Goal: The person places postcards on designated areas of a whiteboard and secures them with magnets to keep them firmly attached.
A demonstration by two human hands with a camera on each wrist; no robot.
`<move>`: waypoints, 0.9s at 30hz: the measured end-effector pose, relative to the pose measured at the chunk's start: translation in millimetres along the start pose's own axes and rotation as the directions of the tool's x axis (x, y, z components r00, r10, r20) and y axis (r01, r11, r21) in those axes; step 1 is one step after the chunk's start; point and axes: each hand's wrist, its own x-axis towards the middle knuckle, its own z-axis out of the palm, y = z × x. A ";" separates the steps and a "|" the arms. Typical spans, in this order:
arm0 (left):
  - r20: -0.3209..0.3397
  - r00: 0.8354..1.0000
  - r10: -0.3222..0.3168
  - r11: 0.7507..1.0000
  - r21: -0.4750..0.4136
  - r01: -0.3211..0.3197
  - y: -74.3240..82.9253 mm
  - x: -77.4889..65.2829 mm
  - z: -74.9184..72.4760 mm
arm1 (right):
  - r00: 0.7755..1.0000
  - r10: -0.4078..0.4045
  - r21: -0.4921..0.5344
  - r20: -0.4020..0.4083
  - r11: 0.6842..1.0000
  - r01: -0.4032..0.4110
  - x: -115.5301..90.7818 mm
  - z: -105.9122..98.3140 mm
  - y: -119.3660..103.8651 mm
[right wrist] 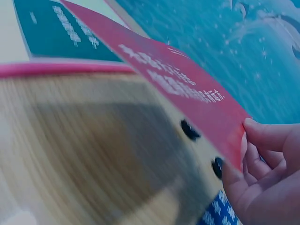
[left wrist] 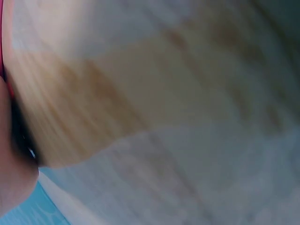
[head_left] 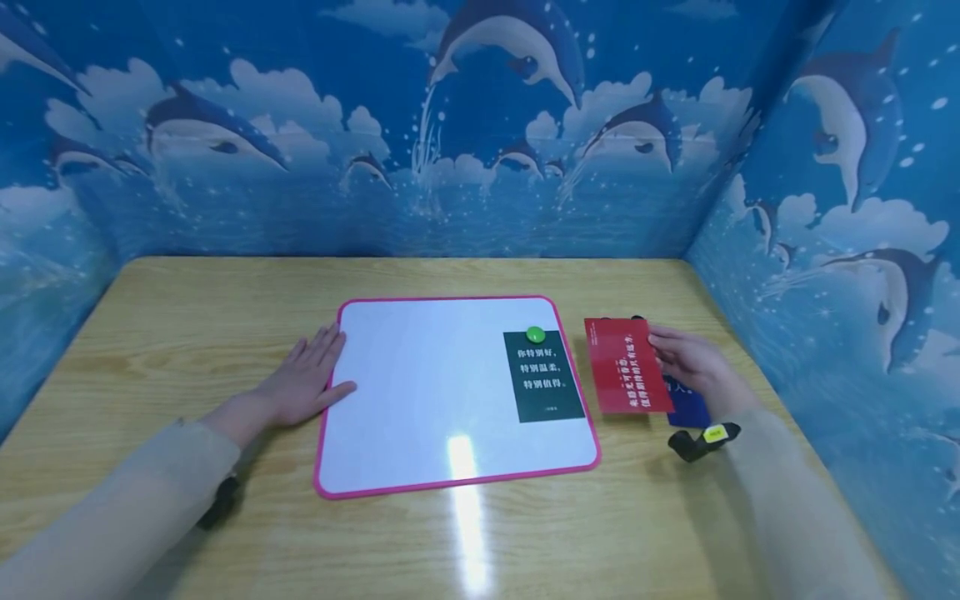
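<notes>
My left hand (head_left: 303, 387) lies with straight fingers at the left edge of a pink-rimmed whiteboard (head_left: 420, 383), its thumb over the rim. A dark green card (head_left: 543, 396) with white writing sits on the board's right part, a round green magnet (head_left: 536, 334) at its top edge. To the right of the board, my right hand (head_left: 693, 367) pinches a red card (head_left: 618, 367) by its right edge between thumb and fingers. In the right wrist view the red card (right wrist: 187, 89) is tilted above the table, casting a shadow. The left wrist view is mostly blurred sleeve.
A blue card (head_left: 690, 410) with white writing lies on the wooden table (head_left: 225, 292), partly under my right hand. Two small black round pieces (right wrist: 190, 130) sit beside the red card. Dolphin-printed cloth (head_left: 300, 192) walls the table at the back and right.
</notes>
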 end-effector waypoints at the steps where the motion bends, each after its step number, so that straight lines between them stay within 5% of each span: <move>1: 0.000 1.000 0.000 1.000 0.000 0.000 -0.1 -0.1 0.1 | 1.000 -0.001 -0.004 0.001 1.000 0.001 -0.3 3.7 -0.9; 27: -0.014 1.000 0.003 1.000 0.015 -0.003 -1.7 0.6 3.3 | 0.998 -0.006 -0.138 -0.069 0.990 -0.003 12.6 70.6 -7.7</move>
